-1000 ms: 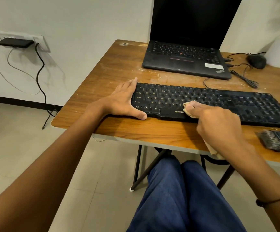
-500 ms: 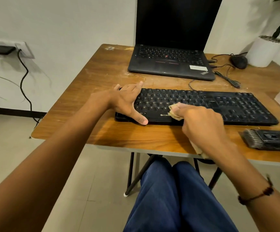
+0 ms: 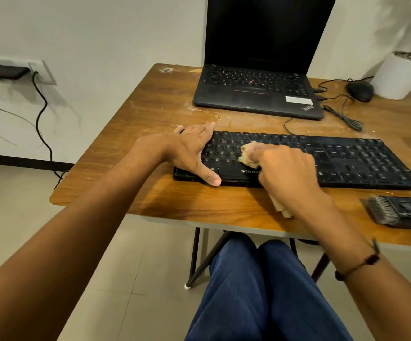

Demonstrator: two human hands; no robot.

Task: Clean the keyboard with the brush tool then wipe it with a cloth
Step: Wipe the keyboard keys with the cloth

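- The keyboard (image 3: 322, 158) lies across the near middle of the table (image 3: 150, 114), long side left to right, and the wiping is on.
- Right hand (image 3: 288, 173) sits over the left-centre keys, fingers curled around a bunched tan cloth (image 3: 248, 153); the wad pokes out ahead of the knuckles onto the letter keys, and a tail of it hangs out below the palm.
- Left hand (image 3: 189, 151) lies flat and spread over the keyboard's left end, thumb stretched along the near edge, bracing it by the look of things.
- The brush (image 3: 401, 212) lies on the table near right, just beside the keyboard's near edge, nobody touching it. I'd judge the brushing stage finished and the cloth stage under way.
- Still to go, as far as I can judge: the right half, number pad included, shows no cloth on it yet, and the patch under the left hand is covered.
- Farther back: an open laptop (image 3: 256, 92) with a dark screen, a mouse (image 3: 359, 91) and cable far right.
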